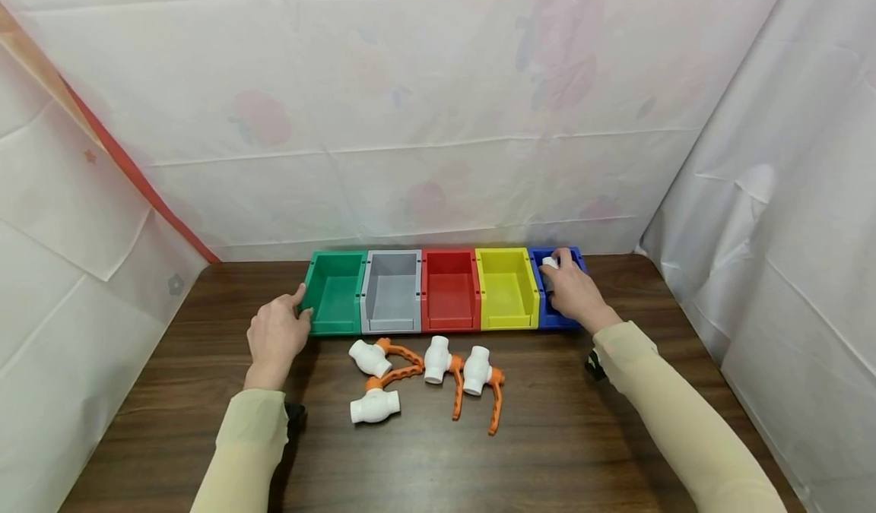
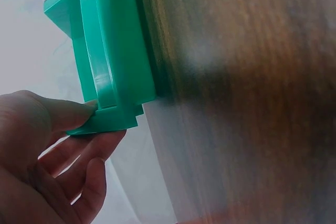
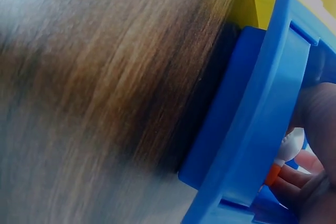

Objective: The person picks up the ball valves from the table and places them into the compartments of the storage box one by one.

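Note:
At the left end of a row of bins, my left hand (image 1: 276, 338) pinches the near corner of the green bin (image 1: 335, 300). The left wrist view has the thumb on the inner side of the wall and the fingers (image 2: 107, 142) underneath and outside. My right hand (image 1: 578, 292) reaches into the blue bin (image 1: 563, 321) at the right end. Its fingers grip a white ball valve (image 1: 550, 263), whose orange handle (image 3: 272, 174) peeks out beside the fingers in the right wrist view. Part of that valve is hidden by the hand and the bin wall.
Between them stand a grey bin (image 1: 391, 292), a red bin (image 1: 450, 292) and a yellow bin (image 1: 506, 292), side by side. Several white valves with orange handles, including one valve (image 1: 375, 406), lie on the brown wooden table (image 1: 438, 467) before the row. A white curtain (image 1: 438, 118) hangs behind.

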Available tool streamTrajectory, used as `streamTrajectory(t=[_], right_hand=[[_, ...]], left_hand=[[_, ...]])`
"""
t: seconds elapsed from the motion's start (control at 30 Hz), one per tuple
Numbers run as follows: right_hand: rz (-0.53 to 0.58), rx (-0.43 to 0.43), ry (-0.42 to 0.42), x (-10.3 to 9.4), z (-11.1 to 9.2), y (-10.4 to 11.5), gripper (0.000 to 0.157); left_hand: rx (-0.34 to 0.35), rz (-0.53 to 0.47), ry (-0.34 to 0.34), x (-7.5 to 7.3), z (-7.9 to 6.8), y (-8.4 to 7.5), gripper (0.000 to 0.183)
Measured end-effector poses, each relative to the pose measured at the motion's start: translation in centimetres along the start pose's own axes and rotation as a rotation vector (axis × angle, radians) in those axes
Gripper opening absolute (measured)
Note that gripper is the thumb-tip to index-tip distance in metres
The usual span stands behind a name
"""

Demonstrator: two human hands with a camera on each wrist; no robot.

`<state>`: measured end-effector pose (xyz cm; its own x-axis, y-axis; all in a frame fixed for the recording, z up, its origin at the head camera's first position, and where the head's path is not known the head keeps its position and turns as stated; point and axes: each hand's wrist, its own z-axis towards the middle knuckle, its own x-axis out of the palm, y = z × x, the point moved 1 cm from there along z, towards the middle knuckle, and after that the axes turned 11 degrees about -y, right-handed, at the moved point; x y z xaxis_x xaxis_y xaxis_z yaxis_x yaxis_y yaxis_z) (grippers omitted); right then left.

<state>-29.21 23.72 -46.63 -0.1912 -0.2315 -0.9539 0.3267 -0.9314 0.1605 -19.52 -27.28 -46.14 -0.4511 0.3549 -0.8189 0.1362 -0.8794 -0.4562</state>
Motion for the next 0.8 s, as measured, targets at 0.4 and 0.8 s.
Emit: streamTrajectory(t=[0.4, 0.8], right_hand=[[-0.081, -0.047, 0.02, 0.16, 0.26, 0.28, 0.049], [-0.132, -0.061, 0.069, 0.4, 0.33, 0.15, 0.053]], left_hand=[[0.0, -0.003, 0.002, 0.01, -0.04, 0.13, 0.05], [0.011, -0.008, -0.005, 0.12, -0.05, -0.04, 0.049]])
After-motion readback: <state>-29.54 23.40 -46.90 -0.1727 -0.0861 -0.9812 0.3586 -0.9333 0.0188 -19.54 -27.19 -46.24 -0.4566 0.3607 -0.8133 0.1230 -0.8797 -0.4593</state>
